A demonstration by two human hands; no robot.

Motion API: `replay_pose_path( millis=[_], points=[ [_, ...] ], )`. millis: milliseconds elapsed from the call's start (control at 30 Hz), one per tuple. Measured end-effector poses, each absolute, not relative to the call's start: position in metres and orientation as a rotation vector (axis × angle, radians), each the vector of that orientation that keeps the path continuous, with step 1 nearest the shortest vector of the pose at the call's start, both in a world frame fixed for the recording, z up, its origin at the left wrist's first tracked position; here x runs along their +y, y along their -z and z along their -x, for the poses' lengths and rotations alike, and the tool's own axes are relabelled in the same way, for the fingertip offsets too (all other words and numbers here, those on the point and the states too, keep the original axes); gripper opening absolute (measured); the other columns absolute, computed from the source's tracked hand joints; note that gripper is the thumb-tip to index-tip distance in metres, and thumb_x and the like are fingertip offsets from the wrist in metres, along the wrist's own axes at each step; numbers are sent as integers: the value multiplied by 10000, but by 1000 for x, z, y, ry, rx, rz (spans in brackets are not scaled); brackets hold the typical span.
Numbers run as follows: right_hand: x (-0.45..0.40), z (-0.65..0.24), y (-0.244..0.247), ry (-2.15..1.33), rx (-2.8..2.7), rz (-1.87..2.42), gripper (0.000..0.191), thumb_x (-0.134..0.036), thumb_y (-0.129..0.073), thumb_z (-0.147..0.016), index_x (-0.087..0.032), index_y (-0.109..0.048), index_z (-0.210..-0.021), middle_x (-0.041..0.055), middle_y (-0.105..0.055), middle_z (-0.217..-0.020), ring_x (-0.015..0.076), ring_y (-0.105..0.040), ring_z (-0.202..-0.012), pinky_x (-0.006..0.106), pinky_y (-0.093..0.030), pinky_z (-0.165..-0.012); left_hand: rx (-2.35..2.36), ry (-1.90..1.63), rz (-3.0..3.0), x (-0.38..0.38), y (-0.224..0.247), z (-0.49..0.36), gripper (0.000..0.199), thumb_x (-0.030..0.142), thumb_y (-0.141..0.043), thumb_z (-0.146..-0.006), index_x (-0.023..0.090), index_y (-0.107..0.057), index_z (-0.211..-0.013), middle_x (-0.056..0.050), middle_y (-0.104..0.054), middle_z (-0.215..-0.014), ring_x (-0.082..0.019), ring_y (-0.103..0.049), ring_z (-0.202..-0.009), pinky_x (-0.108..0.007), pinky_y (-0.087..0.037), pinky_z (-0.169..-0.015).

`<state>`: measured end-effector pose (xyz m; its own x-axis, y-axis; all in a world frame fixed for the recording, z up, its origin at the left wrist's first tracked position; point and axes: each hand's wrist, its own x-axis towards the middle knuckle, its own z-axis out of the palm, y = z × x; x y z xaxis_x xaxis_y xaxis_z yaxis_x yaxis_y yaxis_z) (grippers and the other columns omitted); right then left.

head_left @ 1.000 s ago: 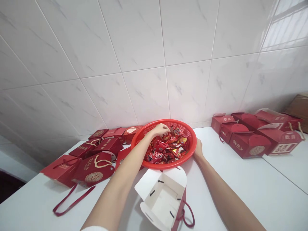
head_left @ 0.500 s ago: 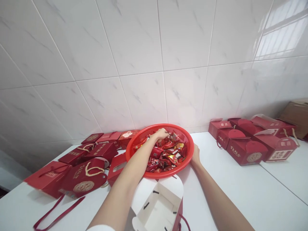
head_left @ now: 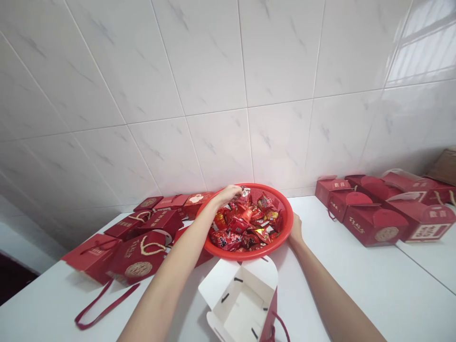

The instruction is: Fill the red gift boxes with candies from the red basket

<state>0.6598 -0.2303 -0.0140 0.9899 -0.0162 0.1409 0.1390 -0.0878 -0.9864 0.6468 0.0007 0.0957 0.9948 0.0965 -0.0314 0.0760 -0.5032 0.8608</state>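
A red plastic basket (head_left: 245,255) with a perforated wall holds a heap of red-wrapped snack packets (head_left: 237,225). My left hand (head_left: 231,192) reaches over its left side, fingers bent and closed on a packet near the back of the heap. My right hand (head_left: 295,229) grips the basket's right side from outside; its fingers are partly hidden behind the rim. In front of the basket stands an open gift box (head_left: 245,308), white inside, flaps spread, with a dark red cord at its right side. Nothing lies inside it.
Several closed red gift boxes (head_left: 142,259) crowd the table's left side, with a loose red ribbon (head_left: 103,308) in front. More red boxes (head_left: 377,228) stand at right, near a brown carton (head_left: 443,166). A tiled wall (head_left: 221,142) rises behind the table.
My left hand has shifted left and slightly up within the basket, and packets near it have moved. The whole scene sits slightly further right in view. My right hand keeps its place on the basket.
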Motion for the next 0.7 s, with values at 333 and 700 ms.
replay_pose_path(
  millis=[333,700],
  points=[
    [-230,-661,15,140,-82,1712,203,-387,-512,-620,-197,-579,-602,83,-730,-703,241,-605,-699,281,-435,-541,25,-194,-2267,-3,-86,-636,350,358,-465,-780,203,-411,-472,29,-426,-477,-124,-382,-520,-271,-330,-561],
    [-231,-668,22,128,-117,1774,257,-417,-517,-627,-182,-618,-655,91,-741,-748,236,-604,-709,286,-445,-575,-295,328,-2974,-38,-79,-630,472,539,-610,-788,245,-629,-1156,-88,-698,-1198,-301,-640,-1109,-351,-481,-901]
  ],
)
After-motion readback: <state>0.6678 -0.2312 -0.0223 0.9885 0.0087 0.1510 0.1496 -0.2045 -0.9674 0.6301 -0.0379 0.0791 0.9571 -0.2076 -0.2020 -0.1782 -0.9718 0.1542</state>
